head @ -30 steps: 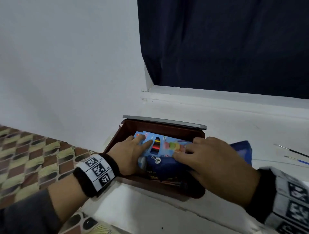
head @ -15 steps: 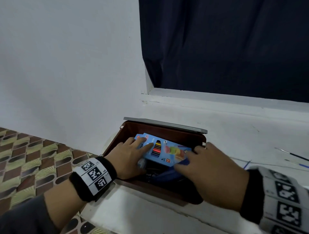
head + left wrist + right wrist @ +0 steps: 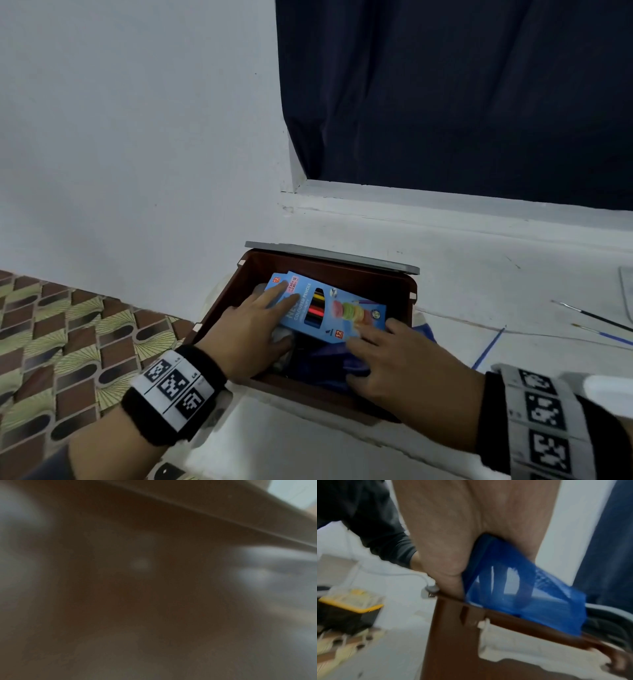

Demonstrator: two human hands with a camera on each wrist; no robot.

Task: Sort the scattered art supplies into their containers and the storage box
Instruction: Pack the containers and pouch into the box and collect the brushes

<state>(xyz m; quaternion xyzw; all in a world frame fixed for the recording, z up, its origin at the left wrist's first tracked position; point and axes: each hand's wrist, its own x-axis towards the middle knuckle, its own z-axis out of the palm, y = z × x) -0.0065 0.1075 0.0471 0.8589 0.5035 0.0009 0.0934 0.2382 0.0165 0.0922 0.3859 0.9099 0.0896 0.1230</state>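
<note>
A brown storage box (image 3: 410, 287) sits on the white ledge, with its grey lid (image 3: 329, 254) lying behind it. A light blue pack of coloured pencils (image 3: 346, 310) lies slanted across the things inside. My left hand (image 3: 253, 325) presses straight fingers on the pack's left end. At the pack's right end, my right hand (image 3: 411, 363) touches it with its fingertips. Its palm lies over a dark blue mesh pouch (image 3: 325, 363) in the box. In the right wrist view the pouch (image 3: 530, 588) sticks out over the box rim (image 3: 453, 635). The left wrist view is dark and blurred.
Two thin paintbrushes (image 3: 589, 315) (image 3: 604, 335) and a blue stick (image 3: 488, 347) lie on the ledge to the right. A dark curtain (image 3: 445, 85) hangs behind. Patterned flooring (image 3: 68, 342) lies to the left. A black case with a yellow rim (image 3: 351, 605) stands further off.
The pencil pack has slid further into the box under both hands. The blue pouch, which stuck out to the right of my right hand, now lies lower in the box.
</note>
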